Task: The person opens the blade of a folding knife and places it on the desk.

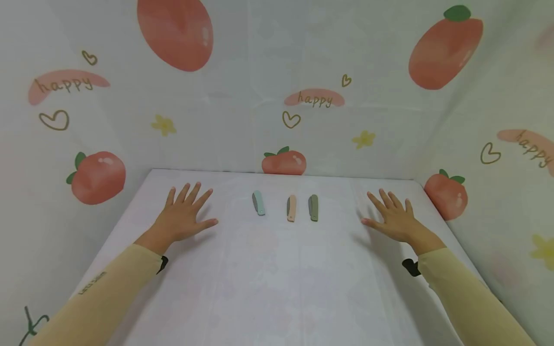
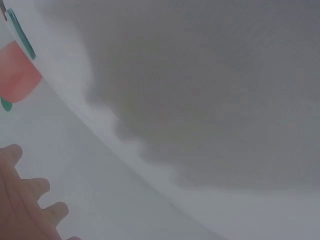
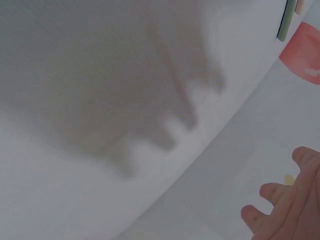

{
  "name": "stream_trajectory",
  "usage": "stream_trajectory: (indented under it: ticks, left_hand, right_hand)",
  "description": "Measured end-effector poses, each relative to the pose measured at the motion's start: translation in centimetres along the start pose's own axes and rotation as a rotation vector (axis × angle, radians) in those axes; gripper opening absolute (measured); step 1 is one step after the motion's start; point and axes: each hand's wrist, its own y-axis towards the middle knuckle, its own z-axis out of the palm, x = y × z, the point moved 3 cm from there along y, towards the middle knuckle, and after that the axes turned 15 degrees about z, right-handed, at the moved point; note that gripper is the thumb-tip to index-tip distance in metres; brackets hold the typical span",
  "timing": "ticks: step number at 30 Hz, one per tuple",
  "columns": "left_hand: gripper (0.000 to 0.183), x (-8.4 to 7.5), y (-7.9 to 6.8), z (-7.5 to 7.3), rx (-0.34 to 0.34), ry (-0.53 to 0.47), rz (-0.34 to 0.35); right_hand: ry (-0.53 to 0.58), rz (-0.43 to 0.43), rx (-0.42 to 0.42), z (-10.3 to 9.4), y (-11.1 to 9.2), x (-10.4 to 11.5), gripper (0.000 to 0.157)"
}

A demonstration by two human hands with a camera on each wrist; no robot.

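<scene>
Three small folded knives lie apart in a row near the far side of the table: a light blue knife (image 1: 259, 203), a peach knife (image 1: 292, 208) and a green knife (image 1: 314, 207). Each shows a greyish strip along its left side. My left hand (image 1: 183, 216), fingers spread and empty, hovers over the table to the left of the blue knife. To the right of the green one, my right hand (image 1: 395, 218) is likewise spread, holding nothing. Both cast shadows on the cloth. In the left wrist view the blue knife shows at the upper left corner.
A white cloth covers the table (image 1: 268, 288). Fabric walls printed with red fruit, hearts and "happy" enclose it at the back (image 1: 242, 120) and both sides. Black bands (image 1: 411, 267) show at the wrists, below the light yellow sleeves (image 1: 467, 288).
</scene>
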Motion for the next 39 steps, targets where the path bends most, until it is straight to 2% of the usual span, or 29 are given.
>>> stream_trajectory:
  ticks: [24,33,39]
  left_hand:
    - [0.093,-1.3,-0.5,-0.5,-0.014,0.005,-0.006]
    - [0.093,-2.0,0.1,-0.1,-0.013,0.006,0.000]
    - [0.092,-3.0,1.0,-0.6,-0.034,-0.024,0.017]
  right_hand:
    - [0.013,-0.055,-0.029,-0.2,-0.5,0.5,0.085]
    - [0.040,-0.056,-0.030,-0.5,-0.4,1.1,0.085]
    - [0.053,-0.064,-0.032,-0.5,0.1,2.1,0.083]
